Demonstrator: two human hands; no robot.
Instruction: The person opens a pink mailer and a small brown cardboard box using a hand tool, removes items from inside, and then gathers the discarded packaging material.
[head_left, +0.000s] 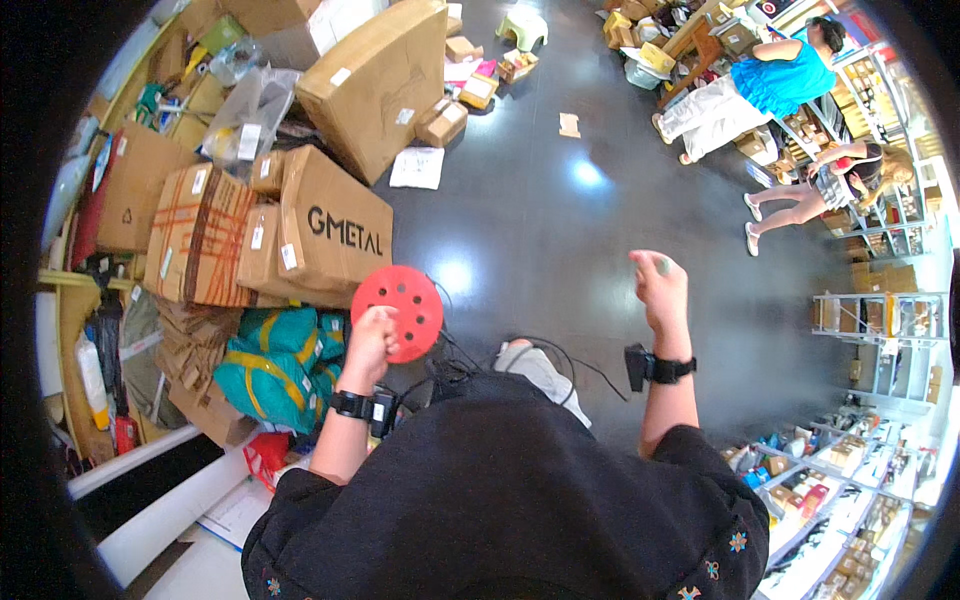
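My left hand (372, 339) grips a round red disc (421, 306) with several holes, by its near-left edge. Its far side lies over the corner of a large cardboard box (337, 202) in the view. Out to the right, above the dark floor, my right hand (661, 289) is raised with its fingers curled. Something small and greenish (664, 265) shows at those fingertips; whether it is held is unclear. Both wrists wear black straps with small devices. Black cables (577, 358) hang in front of my body.
Stacked cartons (199, 232) and teal bags with yellow straps (274, 367) stand at the left. A flat paper packet (417, 167) and a green stool (523, 28) are on the floor. Two people (784, 71) stand at upper right by loaded shelves (885, 172). More shelving fills the lower right.
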